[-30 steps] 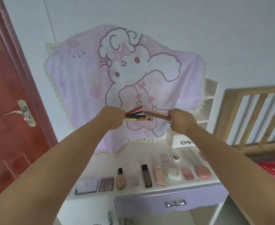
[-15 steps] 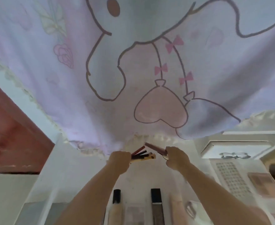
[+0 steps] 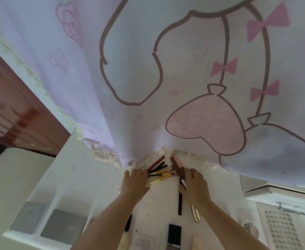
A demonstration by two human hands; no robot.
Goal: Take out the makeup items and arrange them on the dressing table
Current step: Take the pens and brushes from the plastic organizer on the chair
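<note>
A fan of thin makeup pencils (image 3: 158, 170), red, black and yellow, lies at the back of the white dressing table (image 3: 101, 183), close under the hem of a hanging cloth. My left hand (image 3: 135, 184) lies flat with straight fingers on the pencils' near ends. Beside them, brown and pink sticks (image 3: 177, 164) lie under the spread fingertips of my right hand (image 3: 195, 187). A black stick (image 3: 180, 204) and a shiny metal one (image 3: 195, 213) reach out from beneath that hand's wrist.
A lilac cartoon cloth (image 3: 166, 69) hangs over the back of the table. Two grey palettes (image 3: 63, 225) sit front left; a black-capped bottle (image 3: 128, 222) and a black-capped tube (image 3: 174, 233) stand along the front. A patterned flat item (image 3: 281, 230) lies right, a red door (image 3: 12, 114) left.
Both hands came down from mid-air to the back of the table, and the pencils and sticks they gripped now lie on the surface. The camera moved much closer.
</note>
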